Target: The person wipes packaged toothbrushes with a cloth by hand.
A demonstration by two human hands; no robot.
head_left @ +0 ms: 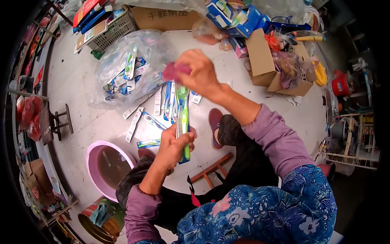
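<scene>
My left hand [167, 147] is closed on the green brush [185, 118], thumb across its lower part; the brush stands roughly upright, in what looks like clear packing over blue card. My right fingers grip a maroon cloth [172, 72] near the brush's upper end; motion blurs the right hand [199, 73], so I can't tell whether cloth and brush touch.

I judge the brush light and stiff, the packing smooth, slippery if wet, and easily creased. I'd take it low, by the handle, with a modest pinch.

Beyond, loose packs [157, 102] lie on the floor [81, 97], beside a clear bag [156, 44] holding more brushes. Farther out, the pink tub [92, 164] holds murky water [115, 168], the carton [261, 55] holds bagged goods, and a rag [99, 214] hangs in the tin [90, 227].
</scene>
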